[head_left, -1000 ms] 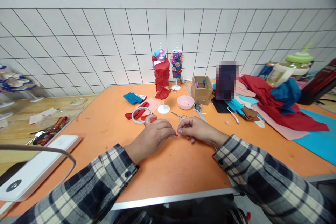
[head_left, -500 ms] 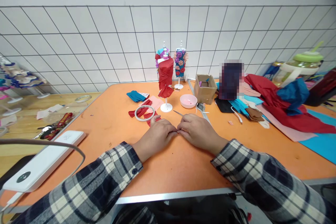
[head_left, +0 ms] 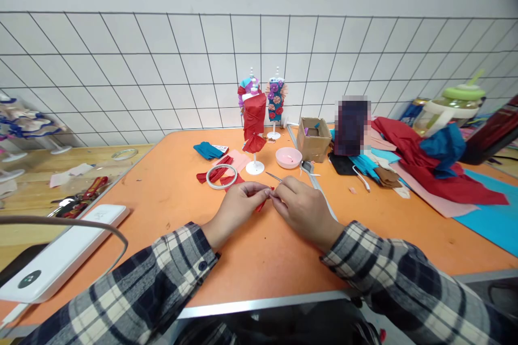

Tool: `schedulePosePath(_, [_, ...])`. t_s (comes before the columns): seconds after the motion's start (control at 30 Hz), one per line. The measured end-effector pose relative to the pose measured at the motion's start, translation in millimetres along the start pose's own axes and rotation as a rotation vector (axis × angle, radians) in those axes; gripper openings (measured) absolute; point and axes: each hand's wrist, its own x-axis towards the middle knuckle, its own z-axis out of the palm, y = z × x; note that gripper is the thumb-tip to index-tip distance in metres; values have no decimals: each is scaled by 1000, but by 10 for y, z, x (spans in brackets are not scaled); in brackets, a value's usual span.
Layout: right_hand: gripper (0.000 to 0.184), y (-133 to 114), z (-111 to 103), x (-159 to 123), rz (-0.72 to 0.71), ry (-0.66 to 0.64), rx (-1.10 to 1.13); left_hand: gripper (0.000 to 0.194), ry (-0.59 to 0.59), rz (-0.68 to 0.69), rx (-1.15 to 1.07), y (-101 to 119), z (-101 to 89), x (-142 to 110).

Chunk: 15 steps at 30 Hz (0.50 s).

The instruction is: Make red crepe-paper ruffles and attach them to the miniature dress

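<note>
Close together over the orange table [head_left: 210,267], my two hands meet at the fingertips. My left hand [head_left: 238,207] pinches a small piece of red crepe paper [head_left: 261,206], part of which hangs below its fingers. The fingers of my right hand [head_left: 305,207] are closed on the same piece at its right end. A thin pointed metal tip [head_left: 273,176] sticks out behind my right hand; whether that hand holds it I cannot tell. Just beyond stands a small mannequin [head_left: 254,118] in a red paper dress. A white tape roll [head_left: 221,177] lies over red scraps.
Right of the mannequin are a pink bowl [head_left: 288,158] and a cardboard box [head_left: 313,140]. Two more dressed mannequins stand behind. Red, pink and blue paper sheets [head_left: 441,172] and a jug [head_left: 449,110] lie at right. A white power bank [head_left: 65,253] with a cable is at left.
My fingertips have lifted slightly and turned, and the red paper between them now shows. The view has shifted a little; other things stay put.
</note>
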Motion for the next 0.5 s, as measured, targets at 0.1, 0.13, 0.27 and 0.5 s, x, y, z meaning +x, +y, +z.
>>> schedulePosePath(0.1, [14, -6, -13, 35, 149, 65, 245, 24, -31, -3, -252, -85, 1, 14])
schedulePosePath(0.13, [12, -4, -9, 48, 216, 80, 335, 25, -39, 3, -306, -105, -2, 15])
schedulePosePath(0.27, [11, 38, 36, 93, 484, 19, 712, 28, -51, 19, -287, -101, -39, 3])
schedulePosePath(0.5, [33, 183, 110, 79, 657, -274, 1145, 35, -217, 34, -45, -33, -171, 2])
